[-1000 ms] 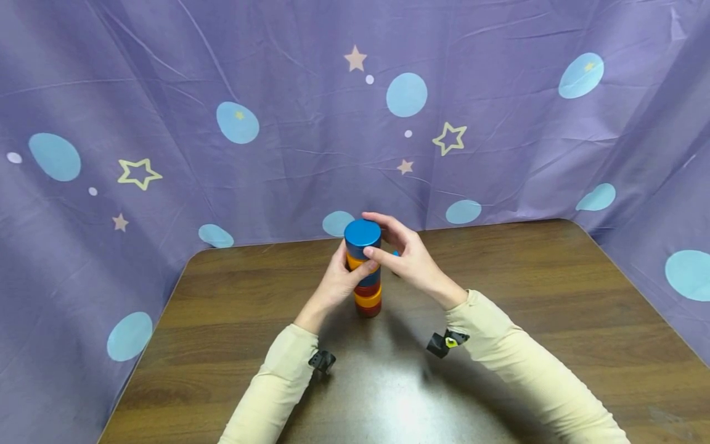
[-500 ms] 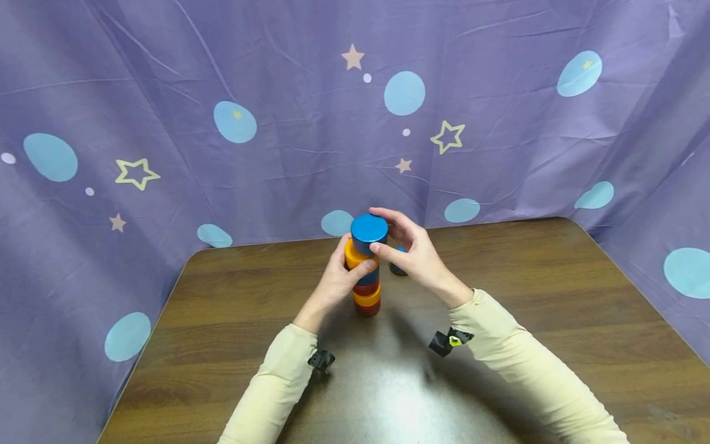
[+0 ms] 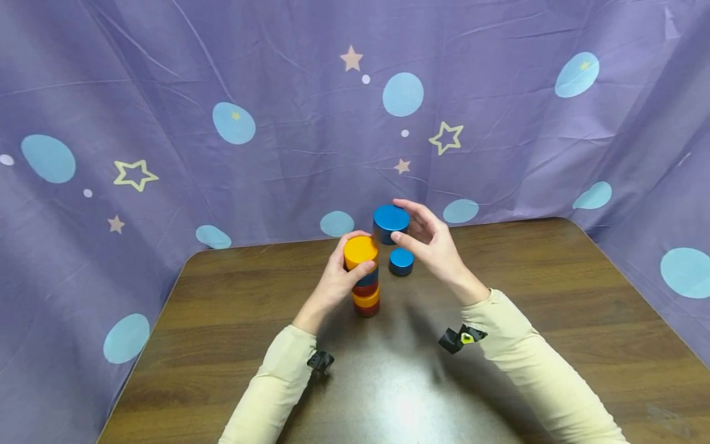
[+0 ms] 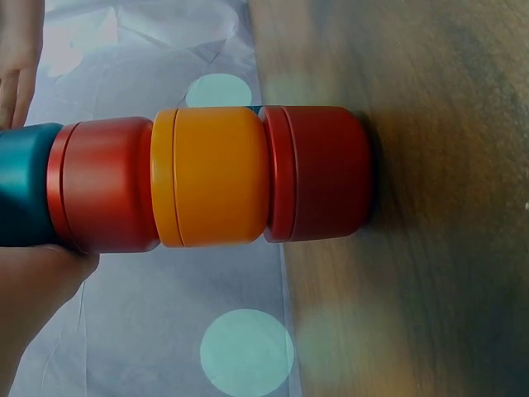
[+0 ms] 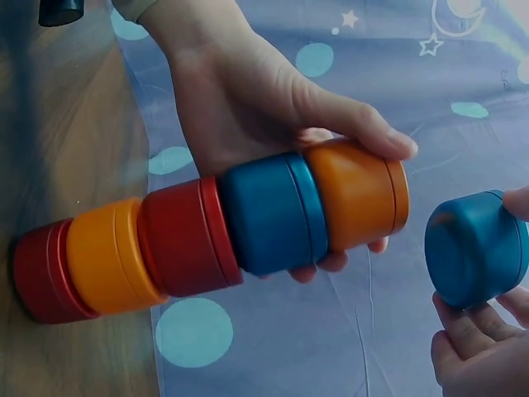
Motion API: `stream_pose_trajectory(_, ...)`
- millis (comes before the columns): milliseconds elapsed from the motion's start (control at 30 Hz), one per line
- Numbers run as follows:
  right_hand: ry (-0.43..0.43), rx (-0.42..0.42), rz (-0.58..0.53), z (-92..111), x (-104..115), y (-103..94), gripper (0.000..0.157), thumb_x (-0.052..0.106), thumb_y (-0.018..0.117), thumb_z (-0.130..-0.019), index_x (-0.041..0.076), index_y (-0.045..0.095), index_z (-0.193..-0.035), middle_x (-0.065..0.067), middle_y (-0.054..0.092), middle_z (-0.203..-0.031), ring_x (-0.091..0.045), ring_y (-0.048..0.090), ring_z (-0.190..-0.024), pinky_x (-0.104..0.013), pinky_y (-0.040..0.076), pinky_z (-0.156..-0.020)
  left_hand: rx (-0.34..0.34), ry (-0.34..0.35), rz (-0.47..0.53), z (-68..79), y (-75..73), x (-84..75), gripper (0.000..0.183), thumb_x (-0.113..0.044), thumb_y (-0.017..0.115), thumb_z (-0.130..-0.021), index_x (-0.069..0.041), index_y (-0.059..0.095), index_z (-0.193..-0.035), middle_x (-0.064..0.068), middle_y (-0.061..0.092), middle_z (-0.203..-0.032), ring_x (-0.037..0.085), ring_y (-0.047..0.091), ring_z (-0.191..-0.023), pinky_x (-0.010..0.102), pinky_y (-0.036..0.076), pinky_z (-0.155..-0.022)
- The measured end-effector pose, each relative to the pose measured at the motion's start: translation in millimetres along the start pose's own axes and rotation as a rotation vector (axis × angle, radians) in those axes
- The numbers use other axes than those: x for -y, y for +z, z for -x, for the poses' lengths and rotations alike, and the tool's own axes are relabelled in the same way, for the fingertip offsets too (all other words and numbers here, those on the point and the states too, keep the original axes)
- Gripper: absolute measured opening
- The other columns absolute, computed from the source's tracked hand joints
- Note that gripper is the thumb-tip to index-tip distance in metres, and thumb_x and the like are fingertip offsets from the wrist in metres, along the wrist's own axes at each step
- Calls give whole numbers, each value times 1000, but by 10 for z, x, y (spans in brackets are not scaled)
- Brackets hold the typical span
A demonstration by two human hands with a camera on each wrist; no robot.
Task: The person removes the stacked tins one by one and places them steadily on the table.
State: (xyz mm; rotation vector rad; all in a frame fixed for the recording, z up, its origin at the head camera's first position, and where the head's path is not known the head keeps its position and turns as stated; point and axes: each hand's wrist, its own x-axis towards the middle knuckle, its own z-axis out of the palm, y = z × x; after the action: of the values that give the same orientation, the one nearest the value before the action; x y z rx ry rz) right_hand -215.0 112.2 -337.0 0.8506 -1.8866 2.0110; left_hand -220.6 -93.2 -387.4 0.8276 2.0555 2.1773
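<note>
Several small round lidded tins stand in an upright stack on the wooden table (image 3: 238, 345). From the bottom it runs red tin (image 5: 51, 273), orange tin (image 5: 111, 258), red tin (image 5: 183, 238), blue tin (image 5: 271, 213) and a top orange tin (image 3: 360, 249). My left hand (image 3: 335, 277) grips the upper stack, its thumb across the top orange tin and its fingers behind. Up and to the right, my right hand (image 3: 435, 246) pinches another blue tin (image 3: 390, 218) between thumb and fingers, apart from the stack. Below it, one more blue tin (image 3: 401, 262) rests on the table.
A purple curtain (image 3: 299, 148) with stars and blue dots hangs right behind the table's far edge and along both sides. Black wrist cameras (image 3: 452, 339) sit under the sleeves. Glare lies on the near tabletop.
The right hand has lifted the blue tin off the stack and carried it right and away, baring the orange lid and the blue tin on the table. The left hand has stayed on the stack.
</note>
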Motion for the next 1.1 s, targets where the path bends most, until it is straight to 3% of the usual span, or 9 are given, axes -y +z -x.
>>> stream_pose_trajectory(133,23,-11,-2,30,-14,-42,50,-5,63,-87,-7,48,-135,-20,51,-135,-22,57,-115,-33,43,-99,1,3,-8,4,2,-7,52,-12,65,-94,-6,40,-139,10,51,-115,26,51,-99,38,44,-87)
stream_pose_trajectory(367,89,-38,31,99,-94,-116,50,-4,62,-87,-5,48,-135,-22,49,-137,-22,55,-118,-31,43,-98,0,42,-33,2,-2,22,70,-46,71,-85,-10,42,-138,10,52,-113,26,52,-98,38,44,-86)
stream_pose_trajectory(667,135,-63,60,203,-205,-207,51,-5,63,-86,-6,48,-135,-21,52,-135,-19,57,-115,-29,44,-96,18,51,-27,-3,-28,40,67,-43,70,-87,-12,42,-138,11,50,-115,28,51,-99,39,43,-85)
stream_pose_trajectory(1000,167,-85,110,271,-324,-296,51,-5,65,-86,-5,49,-134,-20,54,-132,-15,58,-112,-27,44,-95,16,22,1,-2,-12,-6,54,-11,66,-93,-3,38,-138,7,50,-112,24,50,-98,35,43,-85)
stream_pose_trajectory(1100,170,-88,118,287,-357,-323,51,-6,65,-85,-7,49,-134,-22,55,-131,-13,59,-108,-25,45,-93,14,34,-3,16,21,-101,54,-10,67,-92,2,38,-136,6,51,-110,22,51,-97,32,43,-85)
